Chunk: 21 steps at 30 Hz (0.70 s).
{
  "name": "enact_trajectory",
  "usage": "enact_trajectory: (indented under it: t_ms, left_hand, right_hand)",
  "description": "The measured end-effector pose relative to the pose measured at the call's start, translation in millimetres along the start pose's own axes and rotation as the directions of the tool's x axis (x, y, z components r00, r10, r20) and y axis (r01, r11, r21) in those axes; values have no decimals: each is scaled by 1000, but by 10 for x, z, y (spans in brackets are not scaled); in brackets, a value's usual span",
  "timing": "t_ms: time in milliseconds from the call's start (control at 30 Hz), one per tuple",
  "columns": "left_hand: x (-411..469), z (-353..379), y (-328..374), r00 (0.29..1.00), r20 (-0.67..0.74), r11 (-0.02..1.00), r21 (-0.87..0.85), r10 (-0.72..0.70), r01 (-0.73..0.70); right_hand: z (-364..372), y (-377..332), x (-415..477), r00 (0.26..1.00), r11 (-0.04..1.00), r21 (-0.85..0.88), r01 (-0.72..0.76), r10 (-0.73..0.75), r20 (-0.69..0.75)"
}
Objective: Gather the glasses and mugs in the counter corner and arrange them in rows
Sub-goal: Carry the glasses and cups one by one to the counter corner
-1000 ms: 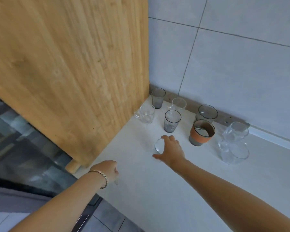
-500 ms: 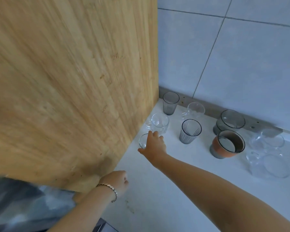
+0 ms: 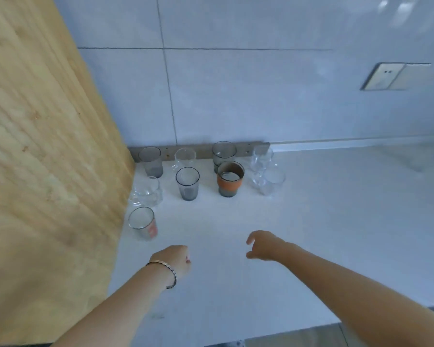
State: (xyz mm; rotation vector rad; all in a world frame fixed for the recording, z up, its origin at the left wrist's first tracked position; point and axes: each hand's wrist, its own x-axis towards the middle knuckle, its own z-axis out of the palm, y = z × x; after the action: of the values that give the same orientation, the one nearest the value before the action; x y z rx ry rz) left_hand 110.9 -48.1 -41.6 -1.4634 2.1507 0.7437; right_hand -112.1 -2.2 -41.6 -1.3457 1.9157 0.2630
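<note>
Several glasses and mugs stand in the corner of the white counter (image 3: 311, 221). At the back wall stand a grey tumbler (image 3: 151, 162), a clear mug (image 3: 184, 159), a dark glass (image 3: 223, 152) and a clear mug (image 3: 261, 157). In front of them stand a clear mug (image 3: 147, 192), a grey ribbed glass (image 3: 187, 183), an orange-banded cup (image 3: 230, 178) and a clear mug (image 3: 269, 181). A clear glass with a red mark (image 3: 142, 222) stands alone nearest me, beside the wooden panel. My right hand (image 3: 263, 245) hovers open, holding nothing. My left hand (image 3: 174, 259) is curled shut, holding nothing.
A tall wooden panel (image 3: 48, 159) walls off the left side of the counter. Grey wall tiles rise behind, with a socket plate (image 3: 383, 76) at the upper right. The counter's front edge (image 3: 286, 333) runs along the bottom.
My right hand has let go of the clear glass with the red mark beside the wooden panel and drawn back toward me. The view has swung to the right.
</note>
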Motion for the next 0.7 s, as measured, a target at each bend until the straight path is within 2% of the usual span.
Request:
enact_trajectory:
  t_ms: [167, 367, 533, 700]
  left_hand:
    - [125, -11, 1091, 980, 3, 974, 113, 199, -198]
    - [227, 172, 2725, 912, 30, 880, 252, 409, -402]
    - [311, 540, 3989, 876, 43, 823, 323, 481, -467]
    - [340, 907, 5326, 854, 89, 797, 319, 513, -512]
  right_hand:
    - [-197, 1268, -622, 969, 971, 136, -196, 213, -124]
    - [-263, 2917, -1289, 865, 861, 372, -348, 447, -227]
    - [-342, 4180, -1715, 792, 779, 502, -375, 551, -264]
    - [-457, 5400, -2059, 728, 722, 558, -408, 627, -278]
